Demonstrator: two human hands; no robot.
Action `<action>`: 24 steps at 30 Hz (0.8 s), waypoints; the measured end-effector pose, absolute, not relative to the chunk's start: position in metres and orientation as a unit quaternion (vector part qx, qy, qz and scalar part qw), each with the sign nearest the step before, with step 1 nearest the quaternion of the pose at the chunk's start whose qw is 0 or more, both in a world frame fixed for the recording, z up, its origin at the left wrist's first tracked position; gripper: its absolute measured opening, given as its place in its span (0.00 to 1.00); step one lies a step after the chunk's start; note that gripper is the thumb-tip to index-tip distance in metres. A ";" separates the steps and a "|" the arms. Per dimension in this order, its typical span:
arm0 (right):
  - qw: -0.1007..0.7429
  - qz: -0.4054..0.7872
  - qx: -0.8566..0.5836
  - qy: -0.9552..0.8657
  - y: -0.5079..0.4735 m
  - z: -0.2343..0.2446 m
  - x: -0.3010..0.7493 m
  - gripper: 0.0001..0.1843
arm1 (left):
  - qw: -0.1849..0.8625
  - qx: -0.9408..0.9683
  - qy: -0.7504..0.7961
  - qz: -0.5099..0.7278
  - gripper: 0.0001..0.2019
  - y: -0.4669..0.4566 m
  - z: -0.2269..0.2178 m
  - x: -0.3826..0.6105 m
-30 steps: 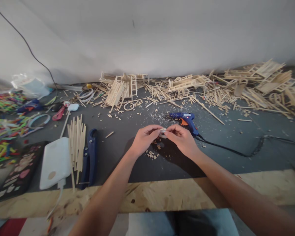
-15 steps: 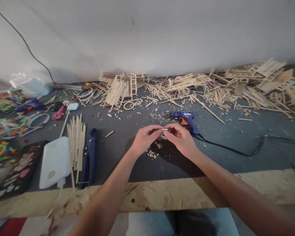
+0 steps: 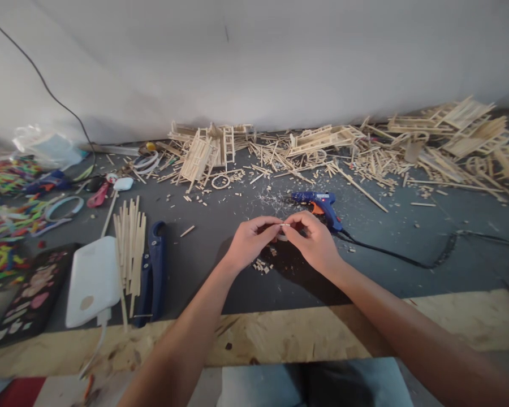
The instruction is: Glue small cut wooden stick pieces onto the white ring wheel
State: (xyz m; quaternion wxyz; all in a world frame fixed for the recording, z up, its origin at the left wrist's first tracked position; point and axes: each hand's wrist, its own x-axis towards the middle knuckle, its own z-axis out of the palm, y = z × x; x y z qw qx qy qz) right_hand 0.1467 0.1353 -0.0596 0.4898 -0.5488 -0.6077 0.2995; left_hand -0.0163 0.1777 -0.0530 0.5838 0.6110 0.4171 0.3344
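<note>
My left hand [image 3: 250, 239] and my right hand [image 3: 311, 240] meet above the dark mat [image 3: 220, 249], fingertips pinched together on a small pale ring-shaped wooden piece [image 3: 282, 230]. Most of that piece is hidden by my fingers. Right behind my right hand lies a blue hot glue gun [image 3: 318, 202] with an orange trigger and a lit red lamp. Small wood offcuts [image 3: 263, 265] lie on the mat under my hands.
A bundle of thin wooden sticks [image 3: 129, 249], blue cutters [image 3: 155, 271] and a white power bank [image 3: 92, 281] lie at the left. Stick models and scraps [image 3: 322, 147] pile along the wall. Coloured sticks [image 3: 6, 220] lie far left. The glue gun's black cord [image 3: 407, 260] runs right.
Both hands stay pinched on the small piece, with the fingers shifting only slightly. The view has tilted a little.
</note>
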 end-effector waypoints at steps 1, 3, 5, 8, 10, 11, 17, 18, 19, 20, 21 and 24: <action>0.489 0.297 -0.548 -0.610 0.135 -0.060 0.147 0.04 | 0.582 0.612 0.419 0.333 0.12 0.178 -0.053 -0.016; 0.490 0.291 -0.545 -0.615 0.136 -0.059 0.147 0.04 | 0.579 0.615 0.422 0.329 0.12 0.177 -0.052 -0.017; 0.490 0.288 -0.543 -0.618 0.136 -0.059 0.147 0.03 | 0.577 0.616 0.425 0.326 0.13 0.177 -0.051 -0.017; 0.489 0.287 -0.542 -0.620 0.136 -0.059 0.147 0.03 | 0.580 0.615 0.425 0.324 0.13 0.177 -0.051 -0.017; 0.488 0.287 -0.542 -0.621 0.135 -0.059 0.147 0.03 | 0.580 0.615 0.425 0.323 0.12 0.177 -0.051 -0.017; 0.488 0.288 -0.541 -0.622 0.135 -0.058 0.147 0.03 | 0.579 0.617 0.426 0.322 0.12 0.177 -0.051 -0.017; 0.485 0.288 -0.536 -0.628 0.135 -0.057 0.148 0.03 | 0.570 0.625 0.429 0.318 0.12 0.177 -0.051 -0.018; 0.484 0.289 -0.536 -0.628 0.136 -0.058 0.148 0.03 | 0.570 0.624 0.430 0.317 0.12 0.177 -0.051 -0.018; 0.483 0.289 -0.537 -0.628 0.136 -0.058 0.148 0.04 | 0.571 0.624 0.430 0.317 0.12 0.177 -0.051 -0.017; 0.483 0.291 -0.538 -0.627 0.136 -0.058 0.148 0.03 | 0.572 0.622 0.429 0.317 0.12 0.177 -0.051 -0.017; 0.483 0.292 -0.539 -0.625 0.136 -0.059 0.148 0.03 | 0.575 0.620 0.428 0.319 0.12 0.177 -0.051 -0.017; 0.486 0.295 -0.539 -0.622 0.136 -0.059 0.148 0.03 | 0.586 0.610 0.421 0.327 0.11 0.177 -0.052 -0.018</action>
